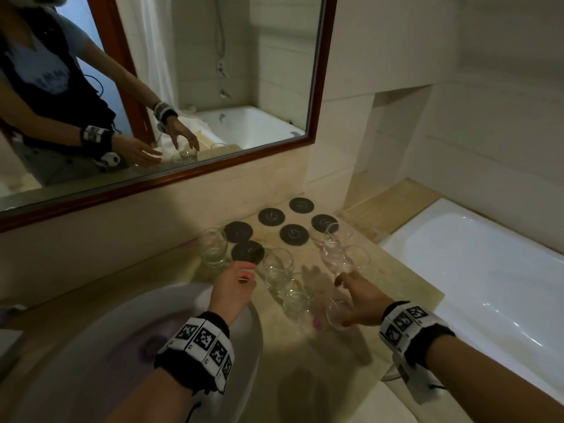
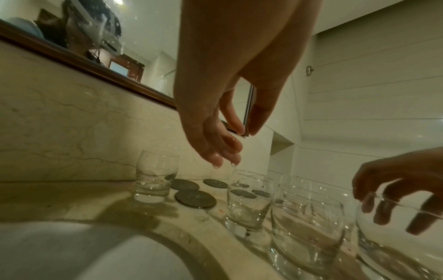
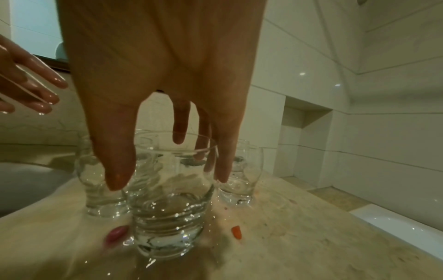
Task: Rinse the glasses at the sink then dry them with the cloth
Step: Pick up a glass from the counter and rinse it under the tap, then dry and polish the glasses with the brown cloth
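Several clear glasses stand on the marble counter (image 1: 381, 300) right of the sink (image 1: 76, 361). My right hand (image 1: 360, 297) reaches down over the nearest glass (image 1: 337, 314) and grips its rim from above, thumb outside (image 3: 117, 170) and fingers on the far side. That glass (image 3: 167, 217) is wet and stands on the counter. My left hand (image 1: 238, 279) hovers over the sink's edge with wet, straight fingers (image 2: 223, 149) and holds nothing. One glass (image 1: 213, 248) stands apart at the far left, near the wall. I see no cloth.
Several dark round coasters (image 1: 294, 235) lie behind the glasses. A small pink object (image 3: 116, 233) and an orange bit (image 3: 236, 232) lie by the held glass. A white bathtub (image 1: 488, 285) runs along the right. A framed mirror (image 1: 183, 87) hangs above the counter.
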